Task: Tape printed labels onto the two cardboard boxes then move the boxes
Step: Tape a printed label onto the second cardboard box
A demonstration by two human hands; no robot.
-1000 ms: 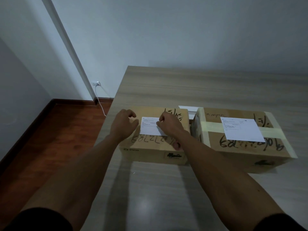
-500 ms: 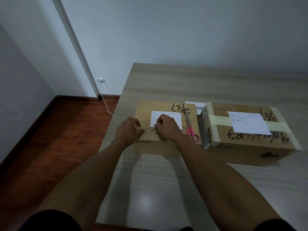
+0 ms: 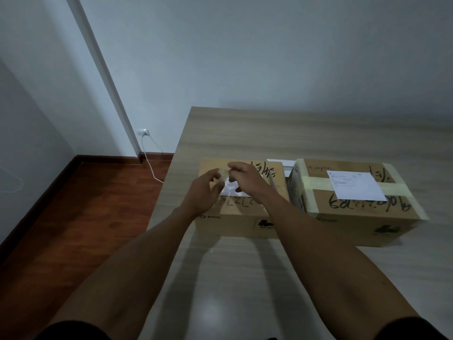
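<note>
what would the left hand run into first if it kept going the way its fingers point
Probably the right hand: the left hand points up-right at it across a small clear piece, likely tape. Depth is unclear.

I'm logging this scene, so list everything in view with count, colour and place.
cardboard boxes: 2, brown, side by side on the table; left box, right box
printed labels: 2, white, one on top of each box; left label, right label
tape piece: 1, clear, held between both hands above the left box
table: 1, light wood
wall socket: 1, white, with a white cable running to the floor
floor: reddish-brown wood
hands: 2, left hand and right hand, fingers pinching the tape
</note>
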